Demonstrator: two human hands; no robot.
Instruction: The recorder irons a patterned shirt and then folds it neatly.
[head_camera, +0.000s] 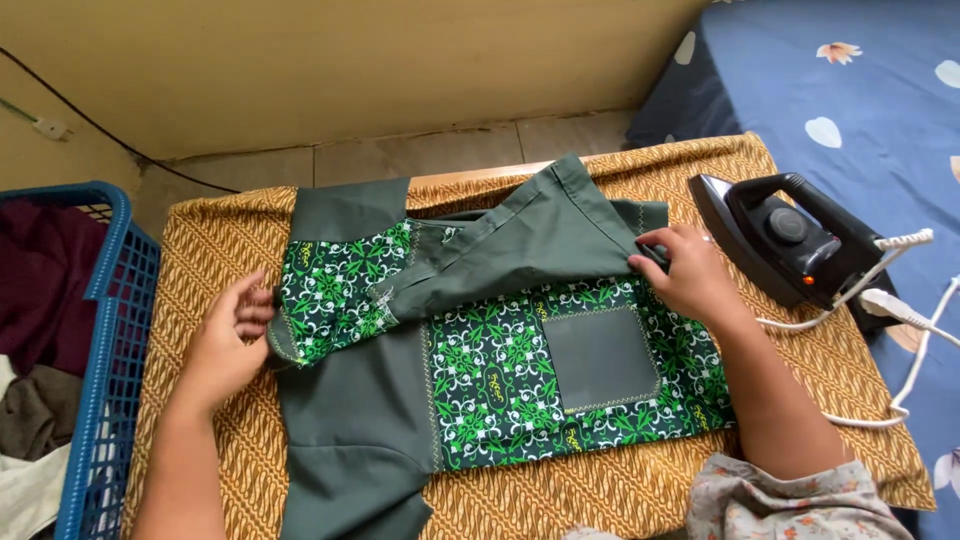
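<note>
Both hands gripping green patterned shirt, apparently pinched, iron beside

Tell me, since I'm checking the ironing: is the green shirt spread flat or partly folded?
Partly folded: the green shirt has a sleeve turned across its patterned front, left hand and right hand holding its edges.

We see two bare forearms with no watch or bracelet. Our right hand may wear a thin ring, too small to tell. At five o'clock, our pale grey floral sleeve covers the right upper arm.
</note>
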